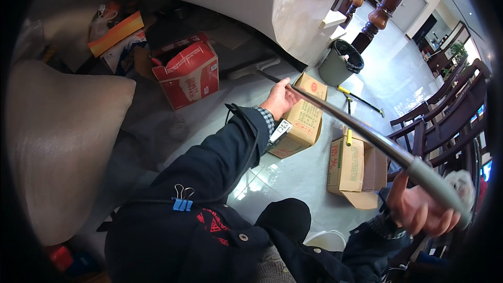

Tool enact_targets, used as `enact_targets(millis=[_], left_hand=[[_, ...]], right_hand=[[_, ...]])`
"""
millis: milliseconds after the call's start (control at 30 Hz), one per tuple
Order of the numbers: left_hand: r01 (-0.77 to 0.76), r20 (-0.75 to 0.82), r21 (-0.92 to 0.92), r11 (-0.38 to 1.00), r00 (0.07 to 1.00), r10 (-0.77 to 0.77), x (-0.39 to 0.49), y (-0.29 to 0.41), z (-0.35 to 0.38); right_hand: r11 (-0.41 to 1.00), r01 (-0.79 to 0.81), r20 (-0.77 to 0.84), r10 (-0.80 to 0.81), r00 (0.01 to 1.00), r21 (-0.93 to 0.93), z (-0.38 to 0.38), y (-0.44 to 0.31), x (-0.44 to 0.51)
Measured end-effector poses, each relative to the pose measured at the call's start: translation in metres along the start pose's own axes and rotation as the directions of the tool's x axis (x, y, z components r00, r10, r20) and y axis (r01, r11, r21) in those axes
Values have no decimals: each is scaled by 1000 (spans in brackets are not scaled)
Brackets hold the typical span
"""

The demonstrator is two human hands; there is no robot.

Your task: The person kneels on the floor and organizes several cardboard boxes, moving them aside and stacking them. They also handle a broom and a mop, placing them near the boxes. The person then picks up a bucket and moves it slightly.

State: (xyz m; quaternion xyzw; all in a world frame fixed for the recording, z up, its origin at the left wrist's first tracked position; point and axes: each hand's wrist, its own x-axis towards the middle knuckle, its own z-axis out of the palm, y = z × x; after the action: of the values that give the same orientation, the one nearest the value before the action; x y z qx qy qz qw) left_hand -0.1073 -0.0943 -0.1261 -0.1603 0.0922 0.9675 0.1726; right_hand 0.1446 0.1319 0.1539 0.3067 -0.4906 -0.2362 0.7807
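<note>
A long-handled floor mop or broom slants across the view, with a metal pole. Its grey head lies on the floor at the shadowed edge under the stairs; the exact kind of head is unclear. My left hand grips the pole partway down, above a closed cardboard carton. Around the grey end grip, my right hand curls its fingers from below. An open cardboard carton stands beneath the upper pole.
Under the stairs sit an open red carton, a large stuffed sack and other boxes. A lined waste bin stands by the steps. Yellow-and-black long-handled tools lie near it. Dark wooden chairs line the right; a white bucket is by my knee.
</note>
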Motion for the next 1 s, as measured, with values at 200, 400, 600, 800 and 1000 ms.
enact_targets(millis=[200, 400, 600, 800, 1000], left_hand=[[-188, -176, 144, 971, 961, 212, -3, -24, 13], [-255, -156, 239, 937, 942, 297, 10, -10, 19], [-297, -103, 310, 903, 934, 342, 44, 64, -31], [-84, -233, 644, 760, 925, 300, 37, 77, -60], [-7, -134, 807, 591, 972, 194, 10, 48, -39]], right_hand=[[904, -308, -3, 324, 946, 297, -36, 1, 23], [-447, -581, 715, 576, 396, 681, -36, -46, 14], [-632, -457, 735, 283, 616, 626, 11, -114, -4], [-532, -634, 808, 188, 558, 562, 7, -178, 9], [-508, -623, 804, 341, 488, 594, -10, -162, 53]])
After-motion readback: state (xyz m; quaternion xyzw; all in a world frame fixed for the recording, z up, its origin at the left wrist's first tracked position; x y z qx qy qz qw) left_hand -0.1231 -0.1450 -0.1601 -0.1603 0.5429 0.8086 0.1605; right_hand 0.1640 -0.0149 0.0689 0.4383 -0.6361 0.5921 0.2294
